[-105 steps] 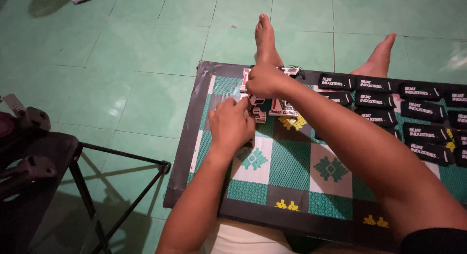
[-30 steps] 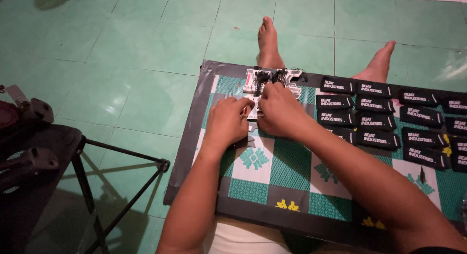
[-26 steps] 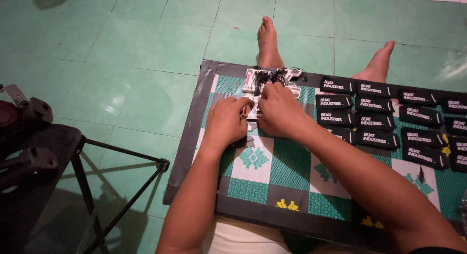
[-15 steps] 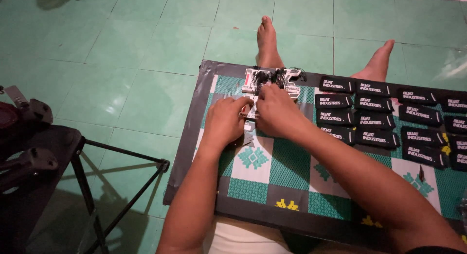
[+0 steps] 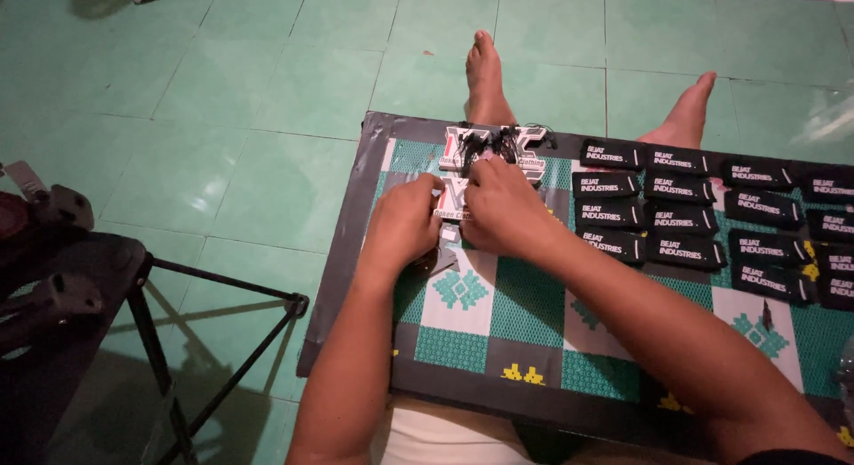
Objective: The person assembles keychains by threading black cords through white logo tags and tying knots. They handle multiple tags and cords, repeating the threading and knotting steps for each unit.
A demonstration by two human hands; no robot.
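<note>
I sit on a green tiled floor with a patterned board [image 5: 498, 314] across my legs. My left hand [image 5: 402, 225] and my right hand [image 5: 503, 207] are close together near the board's far left part, both pinching a white, red and black hang tag [image 5: 451, 201]. Just beyond my fingers lies a small pile of similar tags with black strings [image 5: 495, 145]. What my fingers do to the tag is hidden beneath them.
Rows of several black rectangular labels [image 5: 680, 218] cover the board's right half. My bare feet [image 5: 486, 73] stick out past its far edge. A black folding stand with metal legs [image 5: 107, 296] is at my left, on the green tiled floor [image 5: 222, 118].
My right hand came back from the tag pile at the far edge to meet my left hand. Since one second ago both hands stay nearly still on the tag.
</note>
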